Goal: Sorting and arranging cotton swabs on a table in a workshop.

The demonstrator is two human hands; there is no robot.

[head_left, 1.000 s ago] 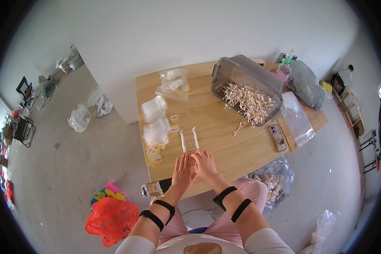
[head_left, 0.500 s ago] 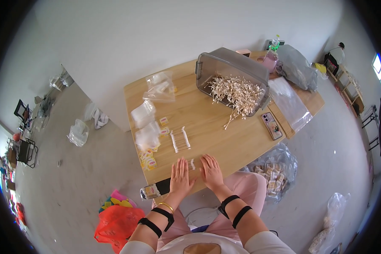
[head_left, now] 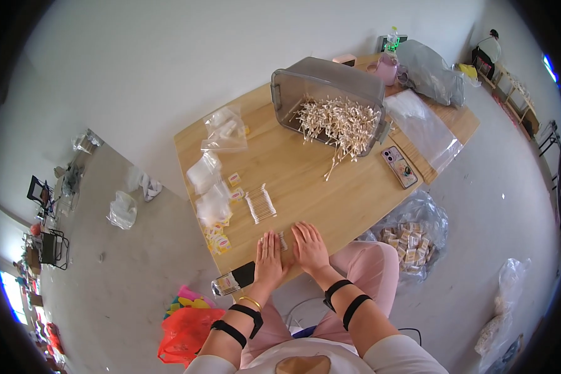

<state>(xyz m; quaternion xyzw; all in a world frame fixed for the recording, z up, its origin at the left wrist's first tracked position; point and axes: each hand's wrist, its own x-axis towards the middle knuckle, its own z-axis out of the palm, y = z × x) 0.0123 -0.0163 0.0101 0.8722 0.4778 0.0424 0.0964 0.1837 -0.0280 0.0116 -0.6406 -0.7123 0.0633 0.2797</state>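
Note:
My left hand [head_left: 269, 260] lies flat at the table's near edge, fingers stretched forward. Opposite it, my right hand [head_left: 310, 249] rests with its fingers also straight. A short row of cotton swabs [head_left: 282, 242] lies between the two hands, partly hidden by them. Farther off, a longer row of cotton swabs [head_left: 260, 204] is laid side by side on the wood. A grey plastic bin [head_left: 321, 71] tipped on its side holds a heap of loose cotton swabs [head_left: 343, 124], some spilling out. Beside my left hand, a clear packet of swabs [head_left: 225, 285] sits on a black strip.
On the left lie clear plastic bags [head_left: 212, 206] and small yellow-and-white cards [head_left: 218, 240]. A phone [head_left: 399, 167], a plastic sheet [head_left: 427, 134] and a pink jug [head_left: 386, 68] are to the right. A bag of small packets [head_left: 411, 243] and a red bag [head_left: 187, 333] stand below.
My right hand has shifted slightly toward my left, and the gap holding the short row of swabs looks narrower. The whole view has tilted a little.

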